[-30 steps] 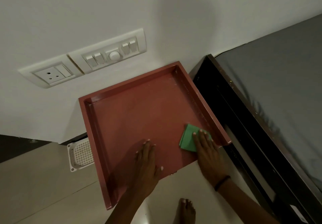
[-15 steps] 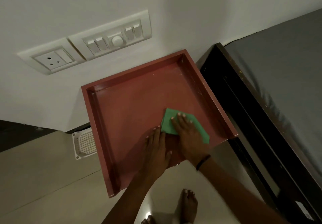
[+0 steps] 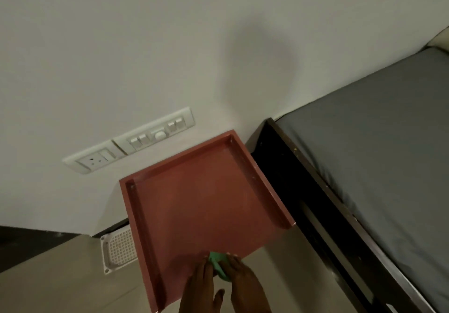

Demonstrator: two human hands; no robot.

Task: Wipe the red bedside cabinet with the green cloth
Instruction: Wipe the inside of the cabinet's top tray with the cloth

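The red bedside cabinet [image 3: 201,205] shows its flat top with raised rims on three sides, standing against the white wall. At its near edge lies the green cloth [image 3: 217,265], mostly hidden, with only a small bunched part showing between my hands. My right hand [image 3: 245,283] rests on the cloth with fingers laid flat over it. My left hand [image 3: 200,288] lies flat on the cabinet's near edge, touching the cloth's left side and holding nothing.
A dark-framed bed [image 3: 323,215] with a grey mattress [image 3: 379,157] stands close on the cabinet's right. A switch and socket panel [image 3: 131,142] is on the wall behind. A white perforated plastic piece [image 3: 119,249] sits on the floor at the cabinet's left.
My right hand has dragged the cloth from the middle of the top back to the near edge, and my left hand has come back with it. The view has tilted upward.
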